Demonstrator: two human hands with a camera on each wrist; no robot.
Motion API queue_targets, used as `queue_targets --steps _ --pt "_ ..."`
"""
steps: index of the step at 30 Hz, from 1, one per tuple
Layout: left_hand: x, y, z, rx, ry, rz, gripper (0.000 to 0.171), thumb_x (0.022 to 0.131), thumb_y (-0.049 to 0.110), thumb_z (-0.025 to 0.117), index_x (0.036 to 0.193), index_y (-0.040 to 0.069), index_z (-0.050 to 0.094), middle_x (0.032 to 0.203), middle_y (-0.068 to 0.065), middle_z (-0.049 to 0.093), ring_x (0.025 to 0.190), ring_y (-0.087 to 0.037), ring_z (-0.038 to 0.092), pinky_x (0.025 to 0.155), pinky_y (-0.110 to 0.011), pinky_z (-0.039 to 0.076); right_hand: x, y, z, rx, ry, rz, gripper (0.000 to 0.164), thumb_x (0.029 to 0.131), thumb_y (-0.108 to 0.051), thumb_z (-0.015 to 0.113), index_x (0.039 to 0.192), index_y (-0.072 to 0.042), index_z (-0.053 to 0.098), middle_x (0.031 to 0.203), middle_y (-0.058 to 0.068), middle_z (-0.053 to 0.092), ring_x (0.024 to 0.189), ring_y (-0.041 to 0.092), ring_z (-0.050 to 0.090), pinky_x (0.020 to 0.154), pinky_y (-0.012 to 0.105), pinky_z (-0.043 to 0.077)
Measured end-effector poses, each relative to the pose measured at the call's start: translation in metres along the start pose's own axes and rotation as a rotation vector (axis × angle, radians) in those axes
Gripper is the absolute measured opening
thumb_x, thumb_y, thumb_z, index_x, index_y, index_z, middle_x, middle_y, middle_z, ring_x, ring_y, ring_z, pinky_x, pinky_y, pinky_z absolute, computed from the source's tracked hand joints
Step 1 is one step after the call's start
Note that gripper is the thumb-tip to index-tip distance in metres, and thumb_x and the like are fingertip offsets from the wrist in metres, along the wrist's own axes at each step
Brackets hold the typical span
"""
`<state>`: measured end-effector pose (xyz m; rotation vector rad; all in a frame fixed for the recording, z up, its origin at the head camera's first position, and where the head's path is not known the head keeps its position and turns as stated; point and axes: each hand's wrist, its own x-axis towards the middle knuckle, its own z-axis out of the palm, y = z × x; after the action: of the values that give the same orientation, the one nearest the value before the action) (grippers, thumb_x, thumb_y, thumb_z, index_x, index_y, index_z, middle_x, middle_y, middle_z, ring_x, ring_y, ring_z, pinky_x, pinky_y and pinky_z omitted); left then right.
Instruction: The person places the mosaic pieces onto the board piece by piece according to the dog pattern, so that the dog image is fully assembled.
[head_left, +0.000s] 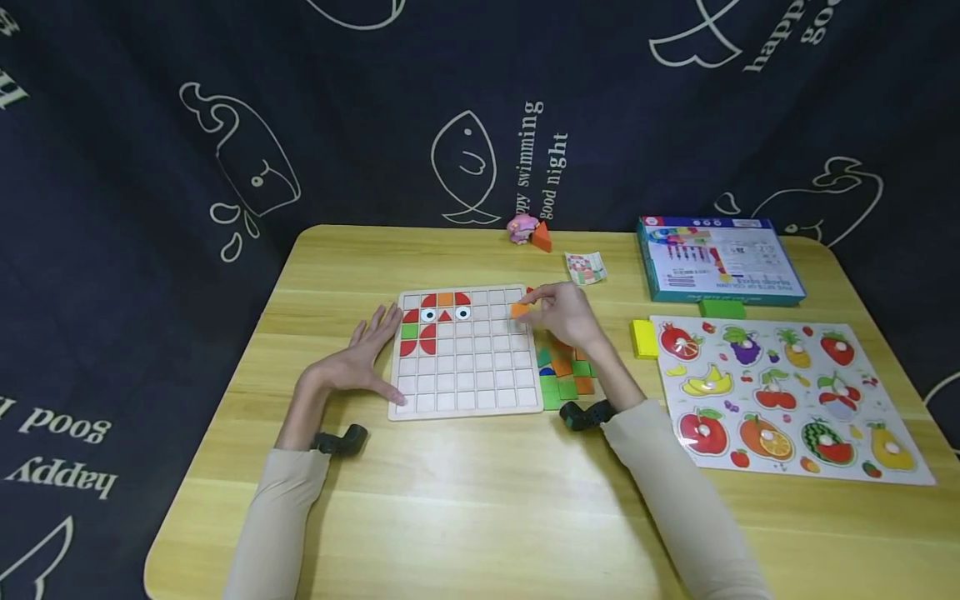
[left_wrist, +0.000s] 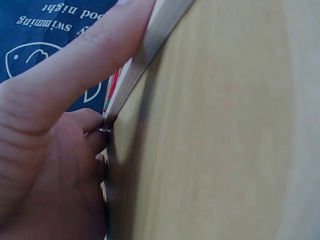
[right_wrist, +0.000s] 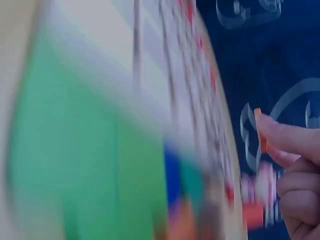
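Observation:
A white grid board (head_left: 480,375) lies on the table, with red, green and orange tiles and two eye tiles (head_left: 462,313) set in its upper left squares. My left hand (head_left: 352,358) rests at the board's left edge, fingers spread, thumb on the lower left corner; in the left wrist view the thumb (left_wrist: 75,75) lies along the rim. Above the board's upper right squares, my right hand (head_left: 566,315) pinches an orange square tile (head_left: 519,311) between thumb and fingers. The right wrist view shows the orange tile (right_wrist: 261,131) edge-on at the fingertips.
Loose green, orange and blue tiles (head_left: 566,387) lie right of the board. Further right are a fruit puzzle board (head_left: 727,408), yellow block (head_left: 643,339), green block (head_left: 722,309) and flat box (head_left: 723,262). A small picture card (head_left: 585,267), purple toy (head_left: 521,228) and orange-red triangular block (head_left: 542,237) lie behind.

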<state>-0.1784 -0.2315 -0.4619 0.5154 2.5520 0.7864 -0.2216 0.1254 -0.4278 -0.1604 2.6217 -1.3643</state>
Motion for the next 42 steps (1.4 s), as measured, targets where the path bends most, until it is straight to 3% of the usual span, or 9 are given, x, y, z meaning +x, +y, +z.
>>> queue_targets --steps 5,10,18,22,24,28,30,35,42 --pt "0.002 0.000 0.001 0.007 0.000 0.007 0.141 0.057 0.056 0.087 0.156 0.021 -0.007 0.163 0.001 -0.018 0.150 -0.022 -0.022 0.122 -0.053 -0.009 -0.004 -0.034 0.054 0.041 -0.105 -0.042 0.022 0.071 -0.019 0.086 0.089 -0.011 0.076 0.064 -0.001 0.050 0.057 0.014 0.034 0.052 0.025 0.027" --pt "0.001 0.000 0.000 0.014 -0.004 -0.005 0.141 0.057 0.056 0.087 0.156 0.021 -0.008 0.163 0.000 -0.020 0.149 -0.022 -0.023 0.123 -0.052 -0.010 -0.003 -0.046 0.090 -0.025 -0.116 -0.063 0.023 0.069 -0.019 0.088 0.086 -0.009 0.077 0.095 0.005 0.067 0.066 0.013 0.044 0.057 0.024 0.034" --pt "0.000 0.000 0.001 0.013 -0.004 -0.015 0.141 0.057 0.058 0.086 0.156 0.021 -0.007 0.163 0.000 -0.019 0.150 -0.023 -0.022 0.122 -0.053 -0.009 -0.001 -0.042 0.097 0.011 -0.104 -0.025 0.018 0.070 -0.014 0.086 0.087 -0.014 0.080 0.116 0.002 0.070 0.094 0.015 0.056 0.068 0.023 0.039" --pt "0.001 0.000 0.000 0.020 -0.004 -0.013 0.141 0.057 0.057 0.086 0.156 0.021 -0.008 0.163 0.001 -0.018 0.150 -0.023 -0.023 0.123 -0.053 -0.009 0.001 -0.038 0.096 0.035 -0.140 -0.034 0.017 0.071 -0.015 0.086 0.088 -0.015 0.080 0.108 -0.004 0.070 0.086 0.011 0.052 0.065 0.023 0.037" --pt "0.001 0.000 0.000 0.018 -0.003 -0.010 0.140 0.057 0.057 0.086 0.156 0.021 -0.007 0.163 0.001 -0.018 0.150 -0.023 -0.022 0.123 -0.053 -0.009 0.002 -0.036 0.091 0.049 -0.183 -0.040 0.024 0.071 -0.015 0.086 0.093 -0.017 0.079 0.084 -0.005 0.066 0.069 0.011 0.047 0.058 0.022 0.034" --pt "0.001 0.001 0.000 0.007 0.000 -0.008 0.141 0.057 0.056 0.087 0.156 0.021 -0.007 0.163 0.000 -0.018 0.150 -0.023 -0.022 0.123 -0.053 -0.008 0.000 -0.031 0.060 0.075 -0.224 -0.065 0.039 0.072 -0.015 0.085 0.109 -0.017 0.075 0.054 -0.004 0.037 0.050 0.013 0.028 0.046 0.023 0.023" --pt "0.001 0.001 0.001 0.004 -0.003 -0.002 0.142 0.056 0.055 0.088 0.156 0.020 -0.007 0.163 -0.001 -0.018 0.150 -0.025 -0.021 0.122 -0.054 -0.008 -0.004 -0.025 0.035 0.086 -0.188 -0.061 0.041 0.075 -0.016 0.083 0.115 -0.014 0.072 0.053 -0.003 0.028 0.048 0.013 0.026 0.045 0.023 0.021" --pt "0.001 0.001 0.001 0.010 -0.003 0.019 0.143 0.056 0.053 0.089 0.156 0.018 -0.007 0.163 -0.003 -0.017 0.150 -0.028 -0.021 0.121 -0.057 -0.008 -0.019 0.002 -0.019 0.047 -0.057 -0.010 0.035 0.082 -0.018 0.077 0.116 -0.010 0.071 0.054 -0.003 0.027 0.045 0.014 0.024 0.042 0.024 0.018" --pt "0.000 0.001 0.001 0.000 -0.004 0.024 0.142 0.057 0.052 0.089 0.156 0.018 -0.008 0.163 -0.004 -0.018 0.149 -0.027 -0.023 0.121 -0.056 -0.009 -0.031 0.035 -0.047 -0.098 0.058 0.175 0.028 0.081 -0.014 0.077 0.109 -0.011 0.074 0.058 -0.001 0.038 0.054 0.018 0.037 0.047 0.024 0.025"
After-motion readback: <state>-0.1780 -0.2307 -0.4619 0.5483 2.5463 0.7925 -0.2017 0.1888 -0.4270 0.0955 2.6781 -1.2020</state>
